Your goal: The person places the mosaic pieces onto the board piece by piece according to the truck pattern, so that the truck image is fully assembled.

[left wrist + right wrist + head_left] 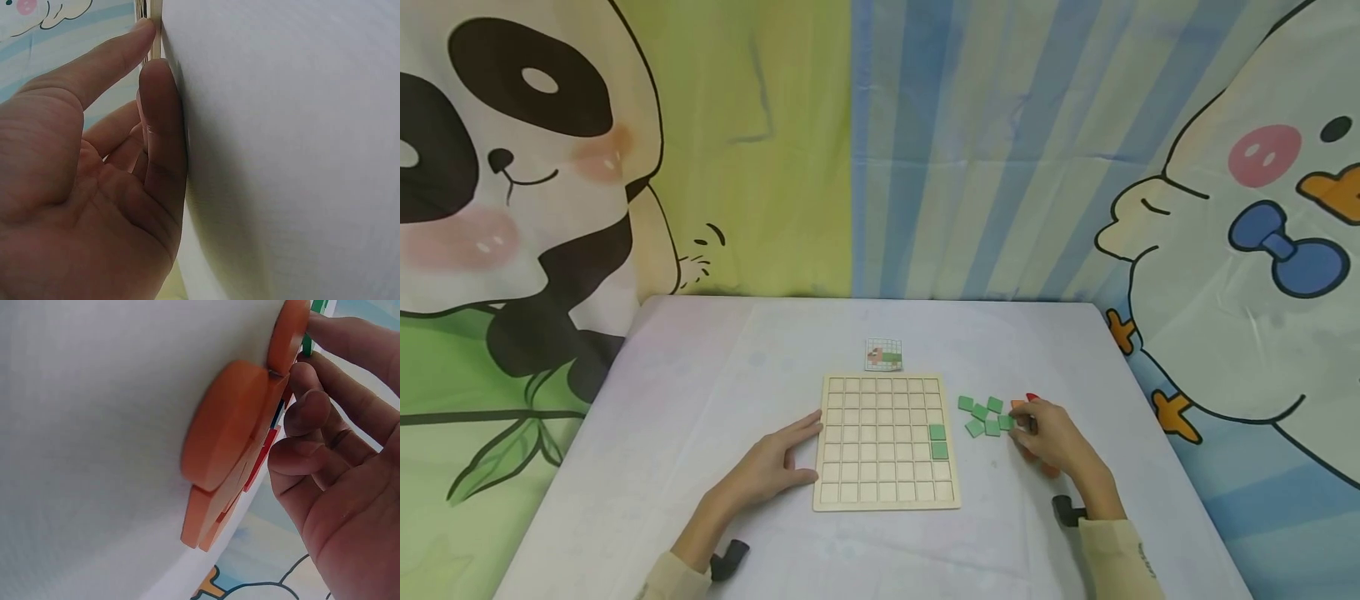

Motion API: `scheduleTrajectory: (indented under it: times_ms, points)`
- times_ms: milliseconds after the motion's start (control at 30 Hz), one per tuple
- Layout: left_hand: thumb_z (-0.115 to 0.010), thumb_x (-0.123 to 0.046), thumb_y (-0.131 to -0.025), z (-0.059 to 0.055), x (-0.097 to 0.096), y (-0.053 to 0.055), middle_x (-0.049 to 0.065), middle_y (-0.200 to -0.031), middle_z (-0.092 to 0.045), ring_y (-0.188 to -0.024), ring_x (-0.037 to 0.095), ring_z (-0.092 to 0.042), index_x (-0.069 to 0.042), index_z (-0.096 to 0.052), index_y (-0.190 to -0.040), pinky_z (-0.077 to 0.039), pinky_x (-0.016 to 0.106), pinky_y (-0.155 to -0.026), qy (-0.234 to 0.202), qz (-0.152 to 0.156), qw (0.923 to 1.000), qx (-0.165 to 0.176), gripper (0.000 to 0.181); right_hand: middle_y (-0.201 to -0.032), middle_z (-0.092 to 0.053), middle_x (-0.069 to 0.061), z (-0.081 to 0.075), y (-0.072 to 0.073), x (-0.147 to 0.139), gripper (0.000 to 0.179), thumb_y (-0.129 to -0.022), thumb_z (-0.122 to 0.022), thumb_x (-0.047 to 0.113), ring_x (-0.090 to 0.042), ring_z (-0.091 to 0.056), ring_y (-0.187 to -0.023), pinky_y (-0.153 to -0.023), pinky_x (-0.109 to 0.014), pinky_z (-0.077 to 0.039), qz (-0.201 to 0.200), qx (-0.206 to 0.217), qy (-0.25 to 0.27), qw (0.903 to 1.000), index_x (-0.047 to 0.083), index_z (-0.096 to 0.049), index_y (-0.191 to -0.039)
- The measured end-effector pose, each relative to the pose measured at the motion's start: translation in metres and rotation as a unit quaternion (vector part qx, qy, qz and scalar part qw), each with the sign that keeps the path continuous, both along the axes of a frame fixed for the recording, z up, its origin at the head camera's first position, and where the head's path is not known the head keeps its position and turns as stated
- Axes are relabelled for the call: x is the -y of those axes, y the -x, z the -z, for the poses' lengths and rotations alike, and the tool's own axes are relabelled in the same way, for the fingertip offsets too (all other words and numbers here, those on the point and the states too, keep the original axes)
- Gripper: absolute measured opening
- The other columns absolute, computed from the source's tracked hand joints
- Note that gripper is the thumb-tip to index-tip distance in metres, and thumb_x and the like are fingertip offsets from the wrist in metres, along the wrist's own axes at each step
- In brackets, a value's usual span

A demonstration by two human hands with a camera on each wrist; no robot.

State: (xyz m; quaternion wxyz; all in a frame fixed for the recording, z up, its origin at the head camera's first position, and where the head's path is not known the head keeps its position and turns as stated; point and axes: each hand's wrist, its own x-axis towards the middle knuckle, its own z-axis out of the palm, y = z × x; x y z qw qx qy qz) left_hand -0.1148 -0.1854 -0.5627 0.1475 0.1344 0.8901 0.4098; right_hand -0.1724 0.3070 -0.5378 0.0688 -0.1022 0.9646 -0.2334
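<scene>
You are resting your left hand against the left edge of the pale gridded board, while your right hand is touching a green tile beside more loose squares

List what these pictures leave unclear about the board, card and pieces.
Head view: orange pieces, partly hidden by the right hand; count unclear.
Head view: card, fine details too small.
Left wrist view: board, edge-on, cut off by the top edge.
Right wrist view: green piece, partly covered by fingers; grip unclear.

Matt, wood-like grid board — smooth orange pieces (slight sheen) — creased cloth backdrop
</scene>
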Motion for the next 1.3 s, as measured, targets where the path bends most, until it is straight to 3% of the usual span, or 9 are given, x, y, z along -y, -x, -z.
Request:
scheduleTrajectory:
  times_ms: [500,667,800,1067,1300]
  points:
    - [-0.089,-0.021,-0.085,0.001,-0.002,0.001,-0.004,-0.173,-0.038,-0.06,0.007,-0.052,-0.012,-0.052,-0.157,-0.047,0.024,-0.058,0.003,-0.009,0.9999,0.002,0.081,-0.097,-0.067,-0.003,-0.009,-0.004,0.001,0.027,-0.091,-0.079,0.013,-0.013,-0.051,-0.076,-0.063,-0.024,-0.043,0.004,-0.022,0.03,0.9993,0.001,-0.076,-0.116]
    - [-0.089,-0.021,-0.084,0.0,-0.002,0.001,-0.004,-0.173,-0.038,-0.06,0.007,-0.052,-0.013,-0.053,-0.157,-0.048,0.024,-0.057,0.003,-0.014,0.9999,0.003,0.082,-0.096,-0.069,-0.002,-0.01,-0.004,0.026,0.024,-0.089,-0.082,0.01,-0.008,-0.051,-0.072,-0.062,-0.022,-0.045,-0.04,-0.054,0.05,0.9965,0.003,-0.078,-0.111]
    - [-0.089,-0.021,-0.084,0.001,-0.001,0.001,-0.004,-0.173,-0.037,-0.06,0.007,-0.053,-0.013,-0.052,-0.157,-0.048,0.024,-0.056,-0.001,-0.013,0.9999,0.007,0.082,-0.091,-0.069,0.002,-0.004,-0.004,0.054,0.02,-0.087,-0.085,0.013,-0.009,-0.053,-0.076,-0.066,-0.021,-0.047,-0.079,-0.056,0.048,0.9941,0.007,-0.078,-0.106]
    - [-0.089,-0.023,-0.085,0.002,0.001,0.0,-0.004,-0.173,-0.038,-0.059,0.007,-0.053,-0.013,-0.053,-0.157,-0.047,0.024,-0.056,0.0,-0.01,0.9999,0.006,0.081,-0.092,-0.067,0.008,-0.003,-0.005,0.105,0.019,-0.091,-0.081,0.022,-0.008,-0.054,-0.081,-0.071,-0.022,-0.049,-0.139,-0.054,0.027,0.9885,0.012,-0.079,-0.107]
    - [-0.089,-0.023,-0.085,0.002,0.0,0.001,-0.004,-0.173,-0.038,-0.059,0.007,-0.052,-0.013,-0.053,-0.157,-0.047,0.024,-0.057,0.0,-0.007,1.0,0.003,0.081,-0.097,-0.071,0.003,0.001,-0.003,0.124,0.021,-0.091,-0.083,0.024,-0.009,-0.057,-0.081,-0.073,-0.023,-0.051,-0.169,-0.066,0.001,0.9834,0.012,-0.079,-0.108]
